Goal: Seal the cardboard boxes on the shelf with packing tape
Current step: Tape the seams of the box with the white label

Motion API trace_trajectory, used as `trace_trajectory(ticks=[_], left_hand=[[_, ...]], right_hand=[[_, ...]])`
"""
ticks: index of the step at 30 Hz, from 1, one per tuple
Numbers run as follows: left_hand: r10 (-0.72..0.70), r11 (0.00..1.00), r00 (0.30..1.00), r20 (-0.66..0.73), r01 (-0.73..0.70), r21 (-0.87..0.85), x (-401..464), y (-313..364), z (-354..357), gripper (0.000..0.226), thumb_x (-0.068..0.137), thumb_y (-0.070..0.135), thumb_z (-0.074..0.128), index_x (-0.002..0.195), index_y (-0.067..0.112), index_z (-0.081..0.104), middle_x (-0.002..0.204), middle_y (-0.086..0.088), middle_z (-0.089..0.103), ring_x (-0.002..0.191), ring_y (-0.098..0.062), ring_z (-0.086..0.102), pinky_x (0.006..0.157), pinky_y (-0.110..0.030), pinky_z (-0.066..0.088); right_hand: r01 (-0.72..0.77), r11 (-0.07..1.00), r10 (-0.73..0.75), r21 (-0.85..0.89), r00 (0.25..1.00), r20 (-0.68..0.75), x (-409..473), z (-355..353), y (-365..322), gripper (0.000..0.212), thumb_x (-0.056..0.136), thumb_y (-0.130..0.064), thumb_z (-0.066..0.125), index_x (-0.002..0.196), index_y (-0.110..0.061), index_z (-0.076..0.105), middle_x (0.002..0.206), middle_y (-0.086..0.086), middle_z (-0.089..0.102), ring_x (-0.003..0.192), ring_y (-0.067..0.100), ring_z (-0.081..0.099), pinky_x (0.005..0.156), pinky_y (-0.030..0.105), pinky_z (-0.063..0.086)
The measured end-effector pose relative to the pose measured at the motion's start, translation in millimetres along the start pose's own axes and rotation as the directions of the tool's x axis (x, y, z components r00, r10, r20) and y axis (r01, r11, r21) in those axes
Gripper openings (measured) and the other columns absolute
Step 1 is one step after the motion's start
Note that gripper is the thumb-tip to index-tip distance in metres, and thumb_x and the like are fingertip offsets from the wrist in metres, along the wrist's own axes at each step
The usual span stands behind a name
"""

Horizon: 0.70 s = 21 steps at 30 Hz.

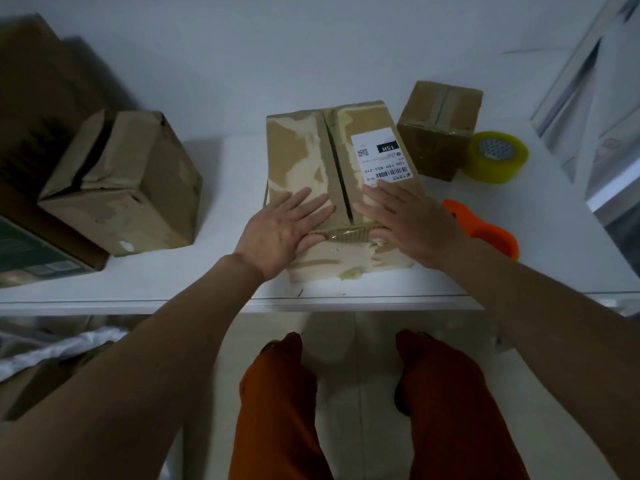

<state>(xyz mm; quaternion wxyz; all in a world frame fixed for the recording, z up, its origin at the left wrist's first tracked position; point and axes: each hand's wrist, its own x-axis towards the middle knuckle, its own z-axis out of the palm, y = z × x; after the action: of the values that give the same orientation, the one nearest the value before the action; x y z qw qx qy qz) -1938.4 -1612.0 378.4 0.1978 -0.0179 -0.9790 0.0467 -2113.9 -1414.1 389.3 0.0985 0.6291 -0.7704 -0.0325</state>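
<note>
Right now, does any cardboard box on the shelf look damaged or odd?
Yes. The crumpled brown cardboard box at left is dented, its top flaps gaping. The labelled cardboard box under both hands has torn surface paper and an open centre seam.

Surface: a white shelf [221,285] against a white wall.
Middle: a cardboard box [304,161] with a white label, its top flaps parted by a gap.
Left: a dented cardboard box [131,188], beside a large dark carton [31,237] at the edge.
Right: a small taped box [438,129], a yellow tape roll [498,157] just beside it, an orange tape dispenser [491,233] nearer the front.
</note>
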Motion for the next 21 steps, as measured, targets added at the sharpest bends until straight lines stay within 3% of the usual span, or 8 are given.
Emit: trace_trajectory(ticks=[3,5,8,10,13,16,18,21], left_hand=[[-0.060,0.995,0.988,-0.144,0.048,-0.086,-11,-2,8,0.049,0.099,0.043,0.042,0.130,0.009,0.059,0.136,-0.008,0.056,0.131,-0.030,0.046,0.112,-0.044,0.033],[-0.189,0.975,0.954,-0.234,0.155,-0.157,-8,8,14,0.045,0.100,0.041,0.043,0.120,0.009,0.067,0.126,-0.007,0.063,0.124,-0.028,0.054,0.112,-0.039,0.033],[-0.497,0.858,0.798,-0.341,0.393,-0.330,7,24,17,0.043,0.100,0.036,0.042,0.100,0.010,0.076,0.105,-0.007,0.073,0.107,-0.021,0.063,0.106,-0.024,0.032],[-0.632,0.761,0.687,-0.359,0.463,-0.455,15,28,19,0.040,0.098,0.031,0.045,0.090,0.009,0.078,0.097,-0.009,0.074,0.099,-0.019,0.065,0.104,-0.022,0.035],[-0.686,0.708,0.612,-0.393,0.435,-0.557,18,30,24,0.034,0.098,0.022,0.047,0.088,0.005,0.076,0.095,-0.006,0.074,0.095,-0.012,0.065,0.107,-0.025,0.038],[-0.778,0.591,0.525,-0.345,0.427,-0.684,19,35,27,0.027,0.097,0.014,0.046,0.112,0.006,0.068,0.128,-0.001,0.057,0.120,-0.006,0.050,0.110,-0.025,0.035],[-0.862,0.453,0.431,-0.267,0.420,-0.786,21,37,29,0.033,0.096,0.013,0.045,0.125,0.008,0.059,0.141,0.001,0.046,0.130,-0.006,0.042,0.110,-0.019,0.032],[-0.931,0.282,0.336,-0.142,0.417,-0.864,22,37,31,0.044,0.095,0.017,0.042,0.138,0.010,0.047,0.140,0.001,0.049,0.129,-0.006,0.045,0.108,-0.017,0.034]], right_hand=[[0.020,1.000,-0.021,-0.013,0.997,-0.071,-3,5,3,0.055,0.095,-0.046,0.028,0.139,-0.018,0.044,0.145,0.012,0.044,0.135,0.034,0.037,0.111,0.049,0.031],[-0.056,0.996,0.065,0.062,0.986,-0.155,-6,10,3,0.053,0.098,-0.045,0.026,0.135,-0.016,0.049,0.142,0.011,0.047,0.134,0.034,0.038,0.111,0.047,0.031],[-0.248,0.925,0.329,0.289,0.902,-0.280,-3,16,-4,0.057,0.101,-0.042,0.020,0.125,-0.007,0.057,0.141,0.015,0.048,0.135,0.036,0.037,0.110,0.048,0.033],[-0.350,0.813,0.516,0.466,0.803,-0.297,3,20,-10,0.052,0.101,-0.039,0.024,0.123,-0.005,0.056,0.147,0.016,0.039,0.138,0.036,0.030,0.111,0.044,0.031],[-0.406,0.483,0.808,0.776,0.549,-0.215,13,18,-18,0.043,0.101,-0.031,0.032,0.128,-0.003,0.050,0.142,0.015,0.045,0.128,0.028,0.045,0.099,0.029,0.039],[-0.388,0.243,0.950,0.889,0.281,-0.137,22,15,-24,0.032,0.102,-0.022,0.036,0.116,-0.005,0.059,0.105,0.007,0.064,0.089,0.015,0.057,0.070,0.006,0.039],[-0.385,0.238,0.963,0.892,0.213,-0.165,26,18,-26,0.031,0.102,-0.019,0.037,0.105,-0.004,0.064,0.087,0.001,0.062,0.075,0.011,0.053,0.058,0.003,0.035],[-0.380,0.215,0.971,0.899,0.186,-0.153,30,22,-23,0.031,0.102,-0.017,0.038,0.106,-0.005,0.066,0.087,-0.003,0.060,0.076,0.009,0.052,0.058,0.003,0.035]])
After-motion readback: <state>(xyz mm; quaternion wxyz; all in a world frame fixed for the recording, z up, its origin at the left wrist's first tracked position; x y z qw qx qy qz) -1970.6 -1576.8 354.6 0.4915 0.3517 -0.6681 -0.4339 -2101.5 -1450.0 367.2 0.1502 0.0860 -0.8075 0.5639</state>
